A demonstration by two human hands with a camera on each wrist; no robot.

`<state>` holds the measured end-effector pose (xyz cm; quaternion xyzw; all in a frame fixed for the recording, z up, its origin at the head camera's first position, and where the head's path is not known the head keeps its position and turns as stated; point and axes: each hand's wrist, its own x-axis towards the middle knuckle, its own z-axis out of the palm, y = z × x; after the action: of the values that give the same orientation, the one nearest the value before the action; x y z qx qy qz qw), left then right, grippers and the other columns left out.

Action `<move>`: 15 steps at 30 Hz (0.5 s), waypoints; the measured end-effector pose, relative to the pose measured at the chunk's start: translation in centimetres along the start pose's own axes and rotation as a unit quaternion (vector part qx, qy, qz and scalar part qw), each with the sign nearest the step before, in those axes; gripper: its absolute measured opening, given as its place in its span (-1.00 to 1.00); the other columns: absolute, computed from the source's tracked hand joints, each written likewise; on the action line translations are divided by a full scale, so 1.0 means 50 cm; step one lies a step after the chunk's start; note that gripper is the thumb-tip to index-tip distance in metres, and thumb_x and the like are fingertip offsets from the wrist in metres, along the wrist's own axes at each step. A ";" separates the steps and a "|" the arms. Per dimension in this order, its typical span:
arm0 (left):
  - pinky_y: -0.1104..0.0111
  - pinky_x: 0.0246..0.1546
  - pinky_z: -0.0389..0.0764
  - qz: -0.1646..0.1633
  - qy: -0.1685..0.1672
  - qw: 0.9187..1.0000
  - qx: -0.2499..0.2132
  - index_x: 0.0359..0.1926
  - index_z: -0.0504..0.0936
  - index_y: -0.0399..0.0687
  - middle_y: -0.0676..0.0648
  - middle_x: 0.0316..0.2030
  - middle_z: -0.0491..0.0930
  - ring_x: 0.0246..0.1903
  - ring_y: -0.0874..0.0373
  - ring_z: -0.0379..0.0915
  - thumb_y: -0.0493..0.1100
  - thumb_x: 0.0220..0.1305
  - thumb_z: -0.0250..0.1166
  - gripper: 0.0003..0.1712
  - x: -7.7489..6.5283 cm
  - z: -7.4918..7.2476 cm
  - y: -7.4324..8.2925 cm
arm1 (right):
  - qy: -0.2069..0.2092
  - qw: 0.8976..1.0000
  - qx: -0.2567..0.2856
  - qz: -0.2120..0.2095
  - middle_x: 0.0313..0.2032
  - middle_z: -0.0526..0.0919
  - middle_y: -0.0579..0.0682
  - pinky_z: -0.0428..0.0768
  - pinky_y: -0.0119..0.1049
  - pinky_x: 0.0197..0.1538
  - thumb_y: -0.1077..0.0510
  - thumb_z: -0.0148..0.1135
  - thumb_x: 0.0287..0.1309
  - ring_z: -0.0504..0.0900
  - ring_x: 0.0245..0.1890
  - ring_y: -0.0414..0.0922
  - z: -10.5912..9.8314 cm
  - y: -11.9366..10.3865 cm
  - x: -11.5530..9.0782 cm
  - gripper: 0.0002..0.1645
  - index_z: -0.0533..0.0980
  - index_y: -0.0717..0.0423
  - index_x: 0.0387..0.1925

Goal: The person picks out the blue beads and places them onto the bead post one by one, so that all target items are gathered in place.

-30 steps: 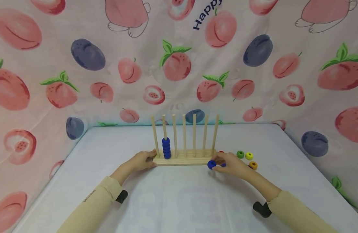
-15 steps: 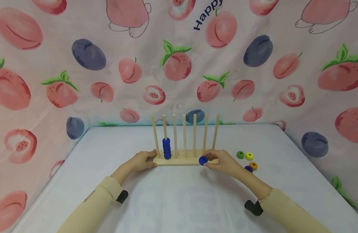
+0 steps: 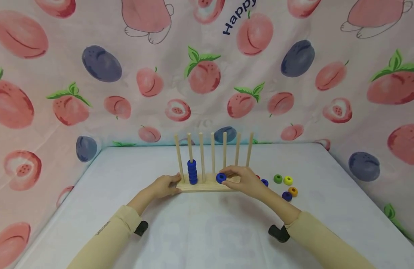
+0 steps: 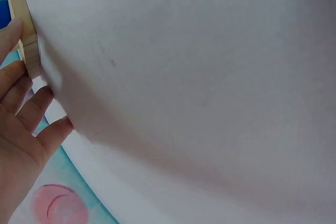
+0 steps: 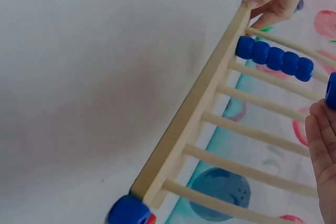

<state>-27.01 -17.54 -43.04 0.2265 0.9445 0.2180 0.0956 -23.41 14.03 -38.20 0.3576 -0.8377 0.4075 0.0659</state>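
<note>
A wooden bead stand (image 3: pixel 207 185) with a row of upright pegs stands on the table. Several blue beads (image 3: pixel 192 172) are stacked on its second peg from the left. At the stand's left end, my left hand (image 3: pixel 163 185) grips the base between thumb and fingers; the left wrist view shows this end of the base (image 4: pixel 26 30) too. My right hand (image 3: pixel 247 181) pinches a single blue bead (image 3: pixel 221 178) in front of the pegs, right of the middle. Only part of that bead (image 5: pixel 331 92) shows in the right wrist view. My right hand hides the stand's right end.
Loose beads lie on the table to the right: a green bead (image 3: pixel 278 179), a yellow bead (image 3: pixel 288 180), an orange bead (image 3: pixel 293 191), a dark blue bead (image 3: pixel 287 196) and a blue bead (image 3: pixel 264 182). Part of a red bead (image 5: pixel 151 219) shows beside the stand's end. A fruit-print cloth (image 3: pixel 207 108) hangs behind.
My right hand has carried the blue bead leftward and slightly up along the stand, from its right end toward the middle pegs. My left hand stays at the left end.
</note>
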 end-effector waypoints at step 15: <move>-0.05 0.29 0.26 -0.001 0.007 1.000 -0.002 0.26 0.34 -0.31 -0.28 0.29 0.27 0.27 -0.28 0.23 -0.09 0.21 0.29 -0.33 0.000 0.001 0.002 | 0.040 0.998 0.006 -0.043 -0.06 0.67 0.19 0.64 -0.16 -0.01 0.28 0.31 0.08 0.68 -0.14 0.01 -0.005 -0.058 0.072 -0.59 0.54 0.32 0.00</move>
<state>-26.93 -17.44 -43.03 0.2236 0.9449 0.2215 0.0898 -24.24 11.05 -34.76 0.3770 -0.8157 0.4236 0.1143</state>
